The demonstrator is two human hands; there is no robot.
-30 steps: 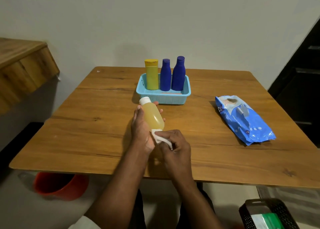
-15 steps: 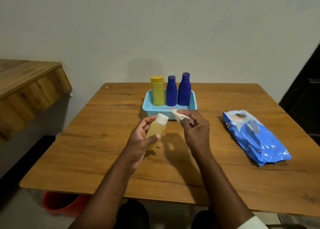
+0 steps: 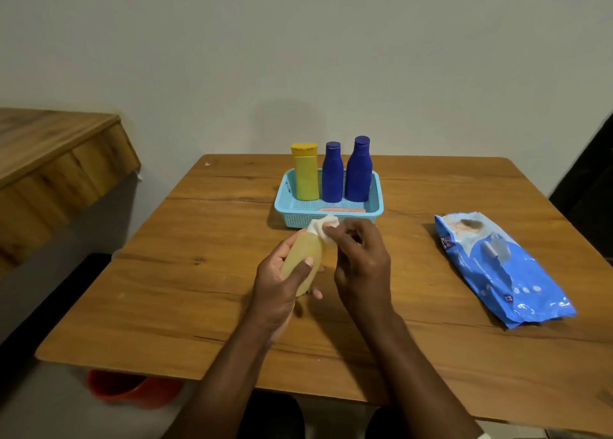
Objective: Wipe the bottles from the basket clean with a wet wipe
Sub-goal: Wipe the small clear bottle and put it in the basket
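Note:
My left hand [image 3: 282, 282] grips a pale yellow bottle [image 3: 303, 256] above the table's middle, its top tilted away from me. My right hand [image 3: 360, 259] pinches a white wet wipe [image 3: 323, 228] and holds it against the bottle's cap, which the wipe covers. Behind them stands a light blue basket [image 3: 331, 218] with a yellow bottle [image 3: 305, 173] and two dark blue bottles [image 3: 332, 173] [image 3: 359, 170] upright along its far side. Something flat and orange lies at the basket's front.
A blue pack of wet wipes [image 3: 501, 266] lies on the wooden table [image 3: 166, 289] to the right. A wooden ledge [image 3: 49, 160] juts out at the left. A red bucket [image 3: 132, 389] sits on the floor under the table's near edge.
The right hand with the wipe went from the bottle's base up to its cap. The left hand turned the bottle more upright. My view shifted too.

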